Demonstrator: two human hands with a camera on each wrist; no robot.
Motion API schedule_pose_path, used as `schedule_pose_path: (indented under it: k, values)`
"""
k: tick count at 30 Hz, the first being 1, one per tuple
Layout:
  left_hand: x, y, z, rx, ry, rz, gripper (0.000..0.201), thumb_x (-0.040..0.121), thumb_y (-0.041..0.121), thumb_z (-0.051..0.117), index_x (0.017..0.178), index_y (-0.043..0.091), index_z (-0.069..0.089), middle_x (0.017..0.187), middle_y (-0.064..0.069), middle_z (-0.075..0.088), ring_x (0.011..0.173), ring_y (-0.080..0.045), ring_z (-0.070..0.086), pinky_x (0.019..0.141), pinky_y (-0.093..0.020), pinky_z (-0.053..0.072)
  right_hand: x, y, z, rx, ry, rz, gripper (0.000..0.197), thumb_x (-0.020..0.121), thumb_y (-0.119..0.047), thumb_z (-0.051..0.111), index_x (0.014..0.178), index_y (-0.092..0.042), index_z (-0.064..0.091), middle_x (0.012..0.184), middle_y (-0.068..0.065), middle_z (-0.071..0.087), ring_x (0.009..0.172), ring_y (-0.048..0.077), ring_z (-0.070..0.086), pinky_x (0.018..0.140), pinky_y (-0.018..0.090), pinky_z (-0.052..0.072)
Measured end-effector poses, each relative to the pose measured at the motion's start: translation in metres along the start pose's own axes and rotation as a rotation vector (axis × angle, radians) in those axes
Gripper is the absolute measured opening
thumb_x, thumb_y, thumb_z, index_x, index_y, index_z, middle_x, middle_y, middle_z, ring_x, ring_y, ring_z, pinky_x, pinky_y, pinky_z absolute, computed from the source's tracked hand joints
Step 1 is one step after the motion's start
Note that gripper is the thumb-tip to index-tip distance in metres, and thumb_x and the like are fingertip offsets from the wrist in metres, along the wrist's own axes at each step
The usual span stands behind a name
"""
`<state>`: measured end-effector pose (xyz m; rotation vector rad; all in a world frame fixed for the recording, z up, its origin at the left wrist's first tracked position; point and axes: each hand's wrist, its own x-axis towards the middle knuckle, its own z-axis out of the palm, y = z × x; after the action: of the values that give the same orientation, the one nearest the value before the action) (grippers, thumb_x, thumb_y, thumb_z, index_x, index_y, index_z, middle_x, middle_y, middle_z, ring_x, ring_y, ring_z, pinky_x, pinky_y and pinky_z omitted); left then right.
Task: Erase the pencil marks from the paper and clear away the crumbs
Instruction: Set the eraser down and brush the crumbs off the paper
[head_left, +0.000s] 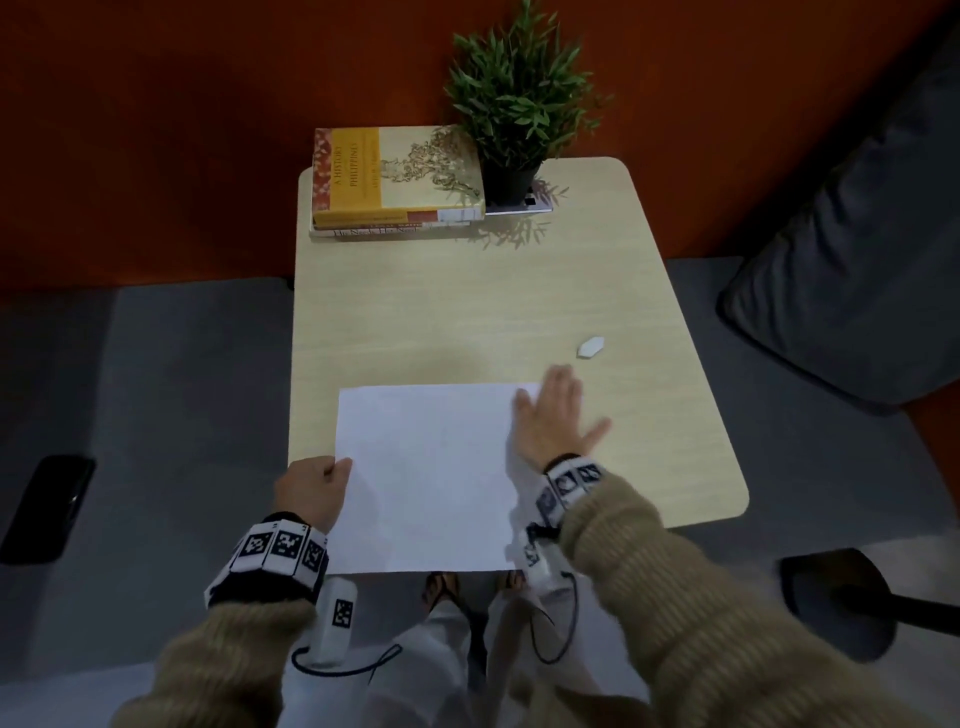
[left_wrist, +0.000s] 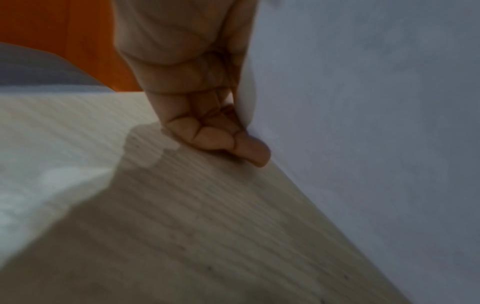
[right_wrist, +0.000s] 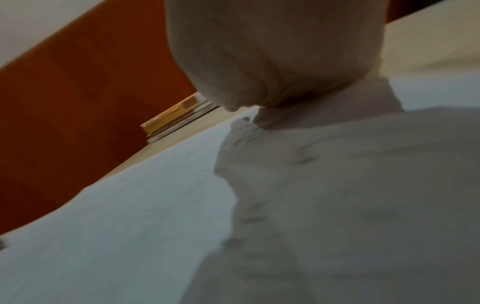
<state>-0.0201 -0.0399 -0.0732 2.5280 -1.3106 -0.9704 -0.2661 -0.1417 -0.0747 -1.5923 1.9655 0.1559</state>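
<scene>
A white sheet of paper (head_left: 426, 467) lies at the near edge of the light wooden table (head_left: 467, 312). Only very faint grey marks show on it. My left hand (head_left: 317, 483) pinches the sheet's left edge, thumb on top and curled fingers (left_wrist: 221, 135) beneath, where the paper (left_wrist: 363, 123) lifts slightly. My right hand (head_left: 550, 415) lies flat with straight fingers over the sheet's far right corner. In the right wrist view the palm (right_wrist: 272, 51) hovers low over the paper (right_wrist: 130, 226), with blurred dark specks in its shadow. A white eraser (head_left: 590, 347) lies on the table just beyond the right hand.
A stack of books (head_left: 395, 176) and a potted plant (head_left: 519, 104) stand at the table's far edge. A black phone (head_left: 47, 506) lies on the grey seat to the left. A grey cushion (head_left: 857, 260) sits to the right, a black stool base (head_left: 841, 597) below it.
</scene>
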Motion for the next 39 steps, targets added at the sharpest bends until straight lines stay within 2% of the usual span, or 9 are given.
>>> schedule_pose_path:
  k: [2,7,14,20,27,30,33,36,39]
  values:
    - [0.0,-0.001,0.001,-0.012,0.02,0.003,0.047,0.097,0.026,0.044,0.054,0.01,0.036,0.053,-0.006,0.04,0.053,-0.02,0.037,0.05,-0.028,0.027,-0.015,0.012,-0.008,-0.016,0.041,0.026,0.067,0.095,-0.053,0.007,0.143,-0.014,-0.018,0.152,0.001,-0.025,0.139,0.015,-0.019,0.107,0.066,-0.008]
    - [0.001,-0.002,0.004,-0.025,0.026,0.002,0.049,0.097,0.025,0.045,0.05,0.011,0.036,0.051,-0.005,0.041,0.055,-0.023,0.04,0.052,-0.029,0.026,-0.08,-0.029,0.048,-0.134,-0.093,-0.486,0.06,0.095,-0.052,0.002,0.143,-0.022,-0.018,0.151,-0.006,-0.025,0.138,0.015,-0.021,0.107,0.064,-0.012]
    - [-0.002,-0.003,0.005,-0.03,0.053,0.002,0.045,0.097,0.028,0.044,0.058,0.005,0.046,0.06,-0.013,0.05,0.063,-0.029,0.047,0.059,-0.029,0.033,-0.038,0.051,0.006,-0.142,0.073,-0.048,0.064,0.094,-0.053,0.005,0.143,-0.019,-0.019,0.153,0.0,-0.023,0.139,0.017,-0.019,0.107,0.065,-0.009]
    - [-0.005,0.0,0.006,-0.004,0.083,0.019,0.047,0.098,0.028,0.043,0.056,0.007,0.041,0.055,-0.009,0.043,0.061,-0.027,0.044,0.058,-0.03,0.029,-0.09,-0.015,0.054,-0.203,-0.069,-0.505,0.062,0.096,-0.051,0.009,0.143,-0.021,-0.017,0.15,-0.007,-0.025,0.139,0.014,-0.02,0.103,0.059,-0.021]
    - [-0.006,-0.001,0.007,-0.031,0.083,0.013,0.048,0.098,0.029,0.042,0.054,0.009,0.039,0.056,-0.008,0.044,0.066,-0.029,0.047,0.062,-0.029,0.033,-0.038,0.055,0.002,-0.157,0.103,-0.076,0.064,0.094,-0.052,0.004,0.144,-0.016,-0.016,0.154,0.002,-0.02,0.14,0.018,-0.015,0.106,0.067,-0.007]
    - [-0.007,0.002,0.007,-0.013,0.098,0.025,0.048,0.099,0.027,0.041,0.054,0.011,0.037,0.061,-0.01,0.047,0.069,-0.03,0.049,0.065,-0.03,0.035,-0.077,0.023,0.023,-0.218,0.178,-0.387,0.063,0.096,-0.048,0.009,0.146,-0.01,-0.003,0.156,0.006,-0.006,0.142,0.02,-0.003,0.104,0.067,-0.004]
    - [-0.009,0.006,0.008,0.042,0.107,0.051,0.044,0.1,0.025,0.037,0.061,0.006,0.041,0.071,-0.015,0.052,0.075,-0.034,0.054,0.068,-0.033,0.037,-0.131,-0.004,0.073,-0.217,-0.111,-0.635,0.062,0.096,-0.051,0.01,0.146,-0.02,-0.01,0.153,-0.002,-0.017,0.14,0.017,-0.014,0.106,0.065,-0.011]
    - [-0.009,0.005,0.01,0.064,0.108,0.054,0.043,0.1,0.026,0.036,0.063,0.006,0.041,0.076,-0.02,0.057,0.074,-0.032,0.051,0.069,-0.034,0.037,-0.123,0.024,0.08,-0.298,-0.097,-0.613,0.06,0.092,-0.054,-0.002,0.144,-0.027,-0.015,0.151,-0.008,-0.022,0.14,0.016,-0.017,0.106,0.067,-0.004]
    - [-0.012,0.005,0.011,0.063,0.112,0.051,0.041,0.101,0.027,0.035,0.067,0.005,0.043,0.075,-0.018,0.054,0.072,-0.03,0.047,0.069,-0.034,0.036,-0.081,0.073,0.048,-0.235,0.05,-0.316,0.06,0.093,-0.054,0.001,0.142,-0.026,-0.019,0.151,-0.006,-0.024,0.14,0.019,-0.015,0.104,0.067,-0.01]
